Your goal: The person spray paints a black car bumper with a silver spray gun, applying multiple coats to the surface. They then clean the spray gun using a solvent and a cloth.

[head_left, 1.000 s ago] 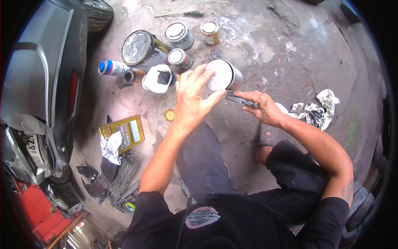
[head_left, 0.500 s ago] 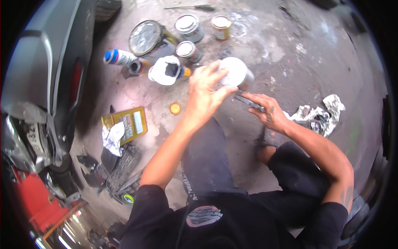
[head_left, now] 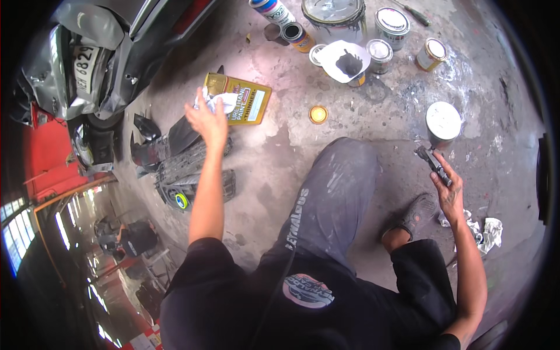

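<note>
My left hand (head_left: 210, 121), fingers spread, reaches over a crumpled white rag (head_left: 226, 104) lying on a gold rectangular tin (head_left: 256, 108). Whether the fingertips touch the rag is unclear. In my right hand (head_left: 450, 198) is a short dark metal hand tool (head_left: 433, 164) with a jaw-like head; its exact kind does not show. Just beyond that tool stands a round container with a white top (head_left: 443, 121). A small yellow cap (head_left: 318, 114) lies on the floor between my hands.
Paint cans (head_left: 392, 26), a large pail (head_left: 333, 14), a spray can (head_left: 271, 10) and a white paper-like piece with a dark smear (head_left: 345, 61) stand ahead. A damaged grey car (head_left: 108, 64) is at left, black plastic parts (head_left: 192, 166) below it. Crumpled paper (head_left: 491, 233) lies right.
My left hand has left the white-topped container and moved left to the rag on the tin. My right hand still holds the dark tool. The view has swung left.
</note>
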Demonstrator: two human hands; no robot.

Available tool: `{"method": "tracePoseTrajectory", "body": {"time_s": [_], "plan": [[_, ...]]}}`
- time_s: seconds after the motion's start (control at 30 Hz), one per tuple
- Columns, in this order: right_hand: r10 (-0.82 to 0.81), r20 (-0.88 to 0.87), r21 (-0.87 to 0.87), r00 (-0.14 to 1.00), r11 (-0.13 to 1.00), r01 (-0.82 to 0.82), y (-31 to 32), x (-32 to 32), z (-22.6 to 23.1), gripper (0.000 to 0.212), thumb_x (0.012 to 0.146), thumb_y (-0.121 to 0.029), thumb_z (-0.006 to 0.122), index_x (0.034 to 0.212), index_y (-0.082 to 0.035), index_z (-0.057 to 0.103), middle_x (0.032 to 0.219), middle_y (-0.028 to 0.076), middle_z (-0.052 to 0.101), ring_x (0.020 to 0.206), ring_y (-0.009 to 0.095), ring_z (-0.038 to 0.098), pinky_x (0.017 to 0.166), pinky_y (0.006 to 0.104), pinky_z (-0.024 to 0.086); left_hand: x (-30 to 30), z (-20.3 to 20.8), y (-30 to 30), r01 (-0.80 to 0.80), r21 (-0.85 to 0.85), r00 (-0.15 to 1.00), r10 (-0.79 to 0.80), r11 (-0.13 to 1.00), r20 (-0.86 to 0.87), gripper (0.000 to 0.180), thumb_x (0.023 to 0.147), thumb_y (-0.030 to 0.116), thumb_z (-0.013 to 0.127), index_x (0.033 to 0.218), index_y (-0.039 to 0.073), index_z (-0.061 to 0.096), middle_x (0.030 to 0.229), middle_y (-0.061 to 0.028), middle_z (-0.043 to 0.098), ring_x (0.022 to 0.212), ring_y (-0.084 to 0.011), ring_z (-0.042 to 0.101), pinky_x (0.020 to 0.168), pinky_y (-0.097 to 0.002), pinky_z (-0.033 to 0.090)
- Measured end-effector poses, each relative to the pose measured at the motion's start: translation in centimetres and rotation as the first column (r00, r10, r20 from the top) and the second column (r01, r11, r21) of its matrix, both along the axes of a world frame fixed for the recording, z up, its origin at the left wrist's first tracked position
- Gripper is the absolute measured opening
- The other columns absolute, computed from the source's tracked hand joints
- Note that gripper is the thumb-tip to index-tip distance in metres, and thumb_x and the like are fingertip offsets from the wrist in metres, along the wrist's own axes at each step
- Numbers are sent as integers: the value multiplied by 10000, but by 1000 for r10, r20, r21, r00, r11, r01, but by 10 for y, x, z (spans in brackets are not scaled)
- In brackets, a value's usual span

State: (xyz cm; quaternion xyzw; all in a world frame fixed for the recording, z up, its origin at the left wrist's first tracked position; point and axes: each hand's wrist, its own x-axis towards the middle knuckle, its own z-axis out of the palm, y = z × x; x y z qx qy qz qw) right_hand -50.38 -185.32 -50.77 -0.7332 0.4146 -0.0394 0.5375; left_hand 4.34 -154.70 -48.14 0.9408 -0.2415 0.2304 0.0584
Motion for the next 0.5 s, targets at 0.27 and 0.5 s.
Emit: {"method": "tracePoseTrajectory", "body": {"time_s": [0.27,0.5], "plan": [[78,70,-35,995,997,-75,7,8,-3,520,967,-51,736,1475,-107,640,1450,183,677,1348,314,637,1127,406,487,28,18,51,278,-15,960,-279,960,-21,333,988,111,696,1279,-51,699,1121,-266,717,1057,-443,679,960,-495,525],[167,128,-79,978,984,-157,10,21,5,513,982,-124,733,1484,-123,627,1433,193,675,1308,392,641,1112,458,512,-160,54,-106,133,-745,441,-712,653,-546,409,1094,142,618,1475,15,536,1289,-122,641,1131,-173,650,948,-330,562]]}}
